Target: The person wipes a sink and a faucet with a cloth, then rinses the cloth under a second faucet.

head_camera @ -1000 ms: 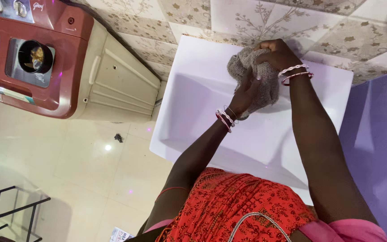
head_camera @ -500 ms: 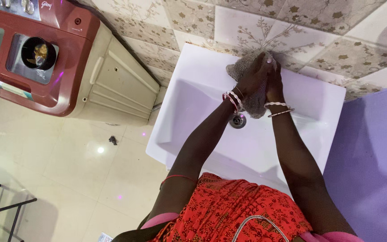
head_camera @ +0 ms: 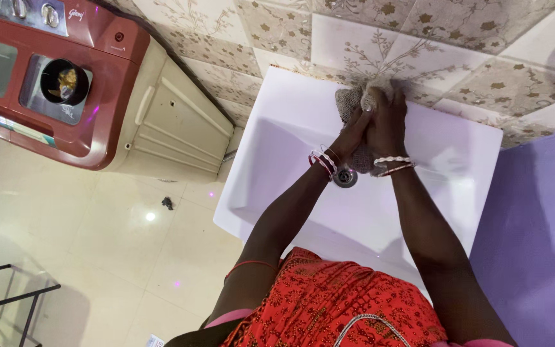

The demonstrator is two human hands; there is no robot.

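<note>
now both hands pressed together on grey knitted cloth [head_camera: 353, 103] above white sink [head_camera: 277, 141]; left hand [head_camera: 352, 133] and right hand [head_camera: 387, 125] clamped tighter than half second ago, cloth bunched smaller, near tiled wall [head_camera: 277, 32], above drain [head_camera: 344, 177].

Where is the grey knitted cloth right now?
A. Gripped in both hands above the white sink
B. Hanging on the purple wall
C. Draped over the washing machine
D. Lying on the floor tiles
A: the left hand and right hand both close on the grey knitted cloth over the white sink, near its back edge by the tiled wall.
</note>
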